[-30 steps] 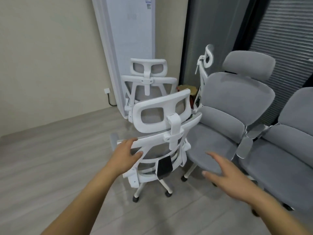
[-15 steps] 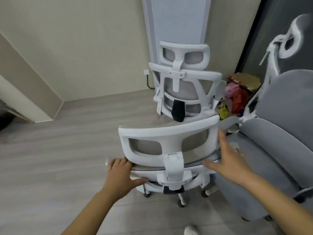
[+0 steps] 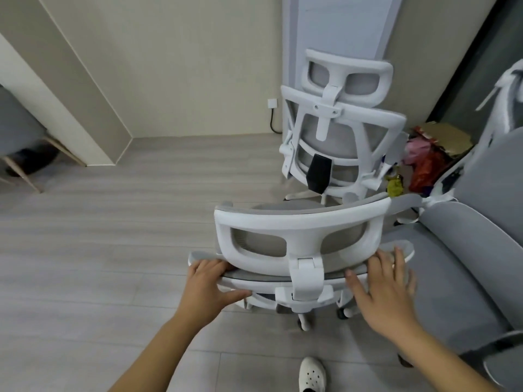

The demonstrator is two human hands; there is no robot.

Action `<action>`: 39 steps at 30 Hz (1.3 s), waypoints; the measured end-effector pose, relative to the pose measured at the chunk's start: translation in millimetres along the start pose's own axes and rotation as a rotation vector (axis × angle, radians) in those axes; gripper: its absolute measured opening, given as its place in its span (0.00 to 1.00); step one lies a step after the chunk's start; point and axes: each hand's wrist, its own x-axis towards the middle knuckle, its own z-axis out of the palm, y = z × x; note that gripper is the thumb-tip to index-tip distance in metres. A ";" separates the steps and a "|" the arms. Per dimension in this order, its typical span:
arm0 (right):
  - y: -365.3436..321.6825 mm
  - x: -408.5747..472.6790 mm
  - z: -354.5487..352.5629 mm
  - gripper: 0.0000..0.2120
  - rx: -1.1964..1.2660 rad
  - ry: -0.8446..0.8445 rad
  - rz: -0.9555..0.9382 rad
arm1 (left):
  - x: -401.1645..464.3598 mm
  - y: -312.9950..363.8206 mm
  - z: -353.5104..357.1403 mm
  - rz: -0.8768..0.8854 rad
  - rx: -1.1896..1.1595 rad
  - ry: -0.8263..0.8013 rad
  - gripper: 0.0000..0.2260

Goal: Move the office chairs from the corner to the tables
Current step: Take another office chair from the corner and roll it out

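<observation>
A white-framed office chair (image 3: 300, 230) with grey mesh stands right in front of me, its back toward me. My left hand (image 3: 206, 287) grips the left end of the backrest's top edge, thumb underneath. My right hand (image 3: 387, 290) lies on the right end of that edge with fingers spread and nearly straight. A second white mesh chair (image 3: 336, 123) stands behind it against the wall. A grey upholstered chair (image 3: 464, 250) sits at the right, close to the near chair's armrest.
A tall white air-conditioning unit (image 3: 339, 26) fills the corner behind the chairs. Colourful bags and cardboard (image 3: 427, 154) lie on the floor at the right. A wall corner (image 3: 107, 131) juts out at left, with wooden furniture legs (image 3: 25, 176) beyond. Grey wood floor (image 3: 99, 250) stretches left.
I have come closer, looking down over the near chair. My right hand moved from the air onto the backrest's right end. My left hand stayed gripping the left end.
</observation>
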 end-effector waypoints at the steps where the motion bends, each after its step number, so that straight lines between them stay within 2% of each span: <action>1: -2.9 -5.5 0.4 0.31 0.008 0.001 0.003 | -8.9 -0.6 -1.6 -0.002 -0.009 0.005 0.29; 3: -7.0 -18.6 0.9 0.27 -0.006 -0.013 0.019 | -29.0 -1.8 -5.5 -0.009 -0.027 0.009 0.27; 10: -31.3 -91.1 7.5 0.35 -0.026 -0.066 0.009 | -125.3 -22.3 -22.3 0.057 -0.001 0.120 0.22; 15: -64.3 -147.2 22.1 0.38 -0.006 -0.117 -0.022 | -197.5 -53.4 -43.0 0.113 0.026 0.226 0.24; 24: -150.1 -203.6 55.3 0.42 -0.053 -0.217 -0.197 | -321.6 -111.1 -90.9 -0.024 0.021 0.344 0.23; 29: -216.8 -237.4 90.6 0.44 -0.080 -0.284 -0.325 | -396.8 -152.4 -121.9 -0.143 0.073 0.429 0.25; 34: -313.0 -280.5 125.2 0.40 -0.067 -0.379 -0.461 | -476.1 -209.2 -161.9 -0.262 0.173 0.545 0.24; 39: -415.4 -329.7 162.0 0.41 -0.184 -0.425 -0.676 | -555.9 -278.1 -198.1 -0.368 0.358 0.768 0.23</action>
